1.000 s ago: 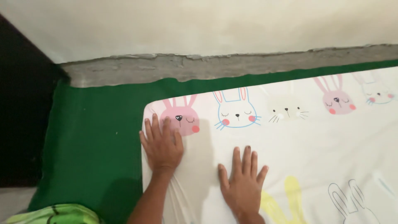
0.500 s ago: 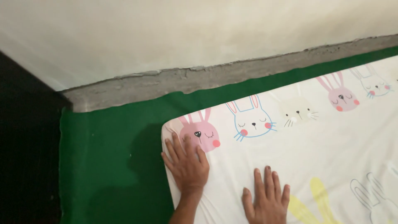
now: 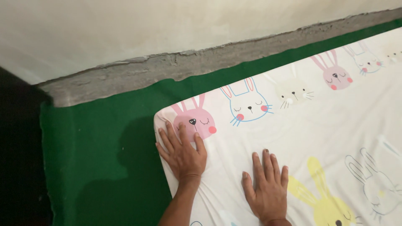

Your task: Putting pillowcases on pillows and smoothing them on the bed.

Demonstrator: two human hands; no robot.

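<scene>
Two hands are pressing flat, fingers spread, gripping nothing: the left hand (image 3: pixel 183 154) at the corner of the rabbit-print sheet (image 3: pixel 318 121), the right hand (image 3: pixel 266 189) beside it, over the green mat (image 3: pixel 100 142).

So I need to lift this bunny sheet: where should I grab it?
Probably at the rounded corner of the sheet, coming from the green mat side. Its edge is exposed there, just beyond the left hand; the right hand lies on flat middle cloth.
</scene>
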